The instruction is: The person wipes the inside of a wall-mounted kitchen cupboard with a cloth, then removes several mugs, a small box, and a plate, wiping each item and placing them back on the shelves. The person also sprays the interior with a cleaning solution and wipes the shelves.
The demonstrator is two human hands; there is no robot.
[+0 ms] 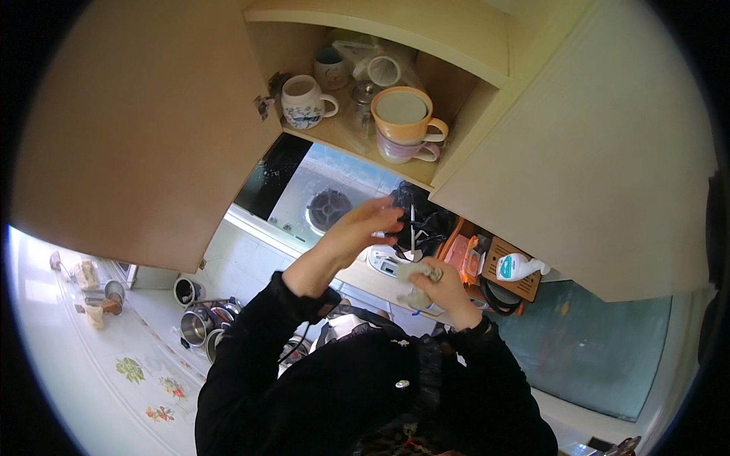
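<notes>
My left hand (pixel 372 224) reaches forward above the counter with its fingers stretched out, and nothing shows in it. Lower and to the right, my right hand (pixel 445 292) is closed round a crumpled pale grey-green cloth (pixel 411 272). In the cupboard ahead, an orange-rimmed cup (pixel 403 129) is stacked on a lilac cup (pixel 397 152). A white mug with a blue pattern (pixel 303 114) stands at the shelf's left front. Between them is a glass jar with a metal lid (pixel 365 94); behind it lies a white cup in clear plastic (pixel 384 71).
Two cupboard doors, left (pixel 144 129) and right (pixel 585 152), hang wide open at either side. Below are a black plastic bag (pixel 433 220), a small white scale-like device (pixel 382 261), an orange-red basket (pixel 465 254) and a white bottle (pixel 517 267). Metal pots (pixel 196 327) stand lower left.
</notes>
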